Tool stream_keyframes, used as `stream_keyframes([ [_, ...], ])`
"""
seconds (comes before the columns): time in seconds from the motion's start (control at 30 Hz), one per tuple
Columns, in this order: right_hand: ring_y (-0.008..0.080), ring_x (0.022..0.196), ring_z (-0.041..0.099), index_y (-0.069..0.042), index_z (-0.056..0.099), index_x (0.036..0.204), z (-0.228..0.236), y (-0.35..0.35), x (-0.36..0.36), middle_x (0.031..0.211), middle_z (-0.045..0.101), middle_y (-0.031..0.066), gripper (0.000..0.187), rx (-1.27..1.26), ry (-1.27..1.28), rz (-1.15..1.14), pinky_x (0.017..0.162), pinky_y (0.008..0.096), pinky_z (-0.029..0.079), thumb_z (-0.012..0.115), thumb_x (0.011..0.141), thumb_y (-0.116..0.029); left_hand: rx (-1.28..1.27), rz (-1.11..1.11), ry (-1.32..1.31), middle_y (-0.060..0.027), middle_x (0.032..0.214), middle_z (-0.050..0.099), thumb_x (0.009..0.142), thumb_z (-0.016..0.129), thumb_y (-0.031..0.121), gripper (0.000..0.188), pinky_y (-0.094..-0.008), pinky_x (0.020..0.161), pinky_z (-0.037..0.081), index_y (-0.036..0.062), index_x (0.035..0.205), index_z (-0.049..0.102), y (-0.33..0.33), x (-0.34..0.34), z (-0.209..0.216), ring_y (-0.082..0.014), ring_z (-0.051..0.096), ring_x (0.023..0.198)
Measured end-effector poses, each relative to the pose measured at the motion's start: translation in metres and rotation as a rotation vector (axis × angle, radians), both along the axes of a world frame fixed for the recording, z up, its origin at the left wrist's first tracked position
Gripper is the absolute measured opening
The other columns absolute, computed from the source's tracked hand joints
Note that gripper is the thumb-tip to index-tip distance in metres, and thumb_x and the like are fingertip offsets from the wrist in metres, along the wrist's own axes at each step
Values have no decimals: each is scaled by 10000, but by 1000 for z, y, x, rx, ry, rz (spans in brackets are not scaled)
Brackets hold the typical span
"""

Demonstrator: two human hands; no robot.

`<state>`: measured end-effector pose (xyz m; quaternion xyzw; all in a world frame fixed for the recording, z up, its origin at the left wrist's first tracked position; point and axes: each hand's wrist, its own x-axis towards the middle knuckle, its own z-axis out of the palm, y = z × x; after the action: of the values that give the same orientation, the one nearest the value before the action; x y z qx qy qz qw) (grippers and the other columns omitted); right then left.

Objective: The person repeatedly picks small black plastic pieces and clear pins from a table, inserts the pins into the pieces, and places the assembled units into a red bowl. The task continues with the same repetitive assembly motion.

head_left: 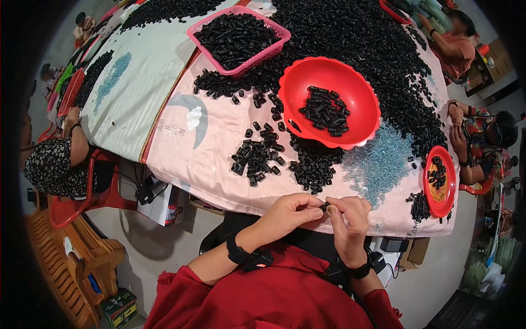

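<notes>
My left hand (298,211) and my right hand (350,215) meet at the table's near edge, fingers pinched close together. Between the fingertips is a small black plastic piece (324,206); the right fingers grip it. What the left fingertips hold, if anything, is too small to make out. Just beyond my hands lies a heap of short black caps (312,167), with a looser group of black caps (256,156) to its left. A pile of small clear-blue pieces (381,162) spreads to the right. A red scalloped bowl (359,88) holds several black parts (326,111).
A pink basket (276,30) full of black parts stands at the far left. Black parts (350,38) cover the table's far side. A smaller red dish (451,181) sits at the right edge. Other people (55,164) sit around the tables. A wooden bench (66,263) stands lower left.
</notes>
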<state>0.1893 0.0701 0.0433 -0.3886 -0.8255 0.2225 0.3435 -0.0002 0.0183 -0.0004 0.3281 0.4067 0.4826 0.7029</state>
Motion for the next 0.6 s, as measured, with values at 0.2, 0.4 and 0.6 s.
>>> stream_keyframes([
  [0.2, 221, 873, 637, -78, 784, 1117, -6, 0, 1, 929, 696, 36, 215, 28, 9, 14, 894, 378, 380, 793, 904, -45, -22, 26, -18, -36, 1077, 750, 1056, 714, 163, 263, -251, 849, 567, -34, 1229, 719, -2, 3, 4, -81, 679, 959],
  [0.4, 251, 940, 637, -75, 786, 1118, 0, 0, 3, 950, 701, 48, 202, 23, -28, 49, 938, 388, 384, 773, 917, -57, -59, 36, -88, -31, 1056, 744, 1067, 711, 194, 257, -251, 840, 570, -28, 1194, 724, -4, 3, 9, -80, 681, 939],
  [0.6, 241, 978, 632, -96, 750, 1196, 4, 0, 8, 1009, 690, 37, 376, 78, -142, 116, 998, 450, 355, 847, 834, -132, -83, 45, -121, -27, 1052, 747, 1074, 700, 225, 255, -251, 848, 575, -10, 1166, 734, -5, 3, 10, -79, 690, 926],
])
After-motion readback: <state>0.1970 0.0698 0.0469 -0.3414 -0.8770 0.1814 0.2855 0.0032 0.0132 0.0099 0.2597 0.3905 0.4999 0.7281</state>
